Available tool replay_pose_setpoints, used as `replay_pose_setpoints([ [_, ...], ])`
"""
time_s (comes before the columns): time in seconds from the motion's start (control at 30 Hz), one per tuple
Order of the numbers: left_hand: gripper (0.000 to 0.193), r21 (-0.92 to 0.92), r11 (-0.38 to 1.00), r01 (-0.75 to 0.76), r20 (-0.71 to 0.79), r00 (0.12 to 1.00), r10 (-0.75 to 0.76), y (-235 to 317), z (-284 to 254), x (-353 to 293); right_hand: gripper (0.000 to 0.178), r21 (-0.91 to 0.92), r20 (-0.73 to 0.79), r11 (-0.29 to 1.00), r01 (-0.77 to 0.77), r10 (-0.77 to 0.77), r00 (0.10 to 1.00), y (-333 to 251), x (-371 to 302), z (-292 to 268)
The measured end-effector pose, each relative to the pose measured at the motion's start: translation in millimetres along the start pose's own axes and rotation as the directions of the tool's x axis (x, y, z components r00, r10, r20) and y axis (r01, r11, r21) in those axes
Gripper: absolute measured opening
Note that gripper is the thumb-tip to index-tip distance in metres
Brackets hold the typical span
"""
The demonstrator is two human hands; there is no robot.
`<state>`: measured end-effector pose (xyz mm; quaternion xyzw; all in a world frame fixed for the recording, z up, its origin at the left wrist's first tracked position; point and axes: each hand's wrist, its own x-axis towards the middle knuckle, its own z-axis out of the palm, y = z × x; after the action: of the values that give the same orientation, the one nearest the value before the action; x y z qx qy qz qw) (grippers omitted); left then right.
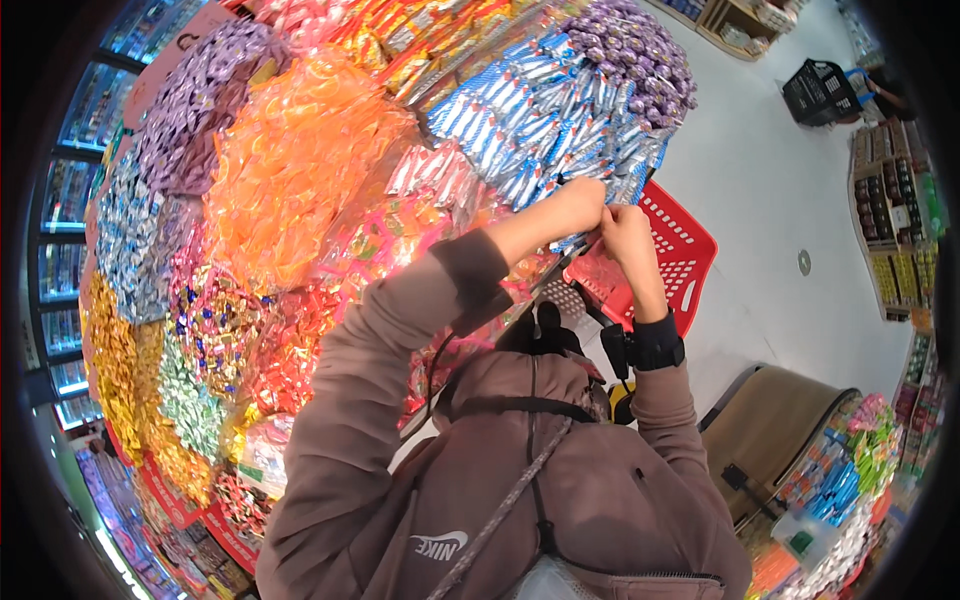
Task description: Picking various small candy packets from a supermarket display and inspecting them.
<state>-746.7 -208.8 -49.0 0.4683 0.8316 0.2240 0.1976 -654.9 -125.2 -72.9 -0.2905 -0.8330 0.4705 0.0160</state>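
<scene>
My left hand [580, 203] and my right hand [627, 232] meet at the near right corner of a heaped candy display. The fingers of both are bent and drawn in together; whatever they pinch is hidden between them. Just beyond them lies a pile of blue-and-white wrapped candies [520, 115]. A red plastic shopping basket [690, 240] with a slotted wall sits beside and below my right hand, its inside partly covered by my hands and wrist.
Orange-wrapped candies [300, 160] and red-and-white wrapped ones [435, 172] fill the display to the left. Purple-wrapped candies [640, 60] cap the far right corner. A black basket [820, 92] is on the pale floor [750, 150] near another person. A brown-sided stand [780, 425] is behind me at right.
</scene>
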Motion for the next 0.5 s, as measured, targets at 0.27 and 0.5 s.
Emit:
replay_pose_setpoints([
  [0.27,0.014,-0.017,1.0,-0.024,-0.492,0.87,0.013,-22,-99,-99,0.009,0.003,-0.188,0.929,0.37,-0.362,0.913,-35,-30,-9],
  [0.5,0.019,-0.116,0.966,0.232,-0.287,0.923,-0.256,-63,-93,-152,0.022,-0.064,0.231,0.572,0.818,-0.789,0.569,-57,-25,41],
])
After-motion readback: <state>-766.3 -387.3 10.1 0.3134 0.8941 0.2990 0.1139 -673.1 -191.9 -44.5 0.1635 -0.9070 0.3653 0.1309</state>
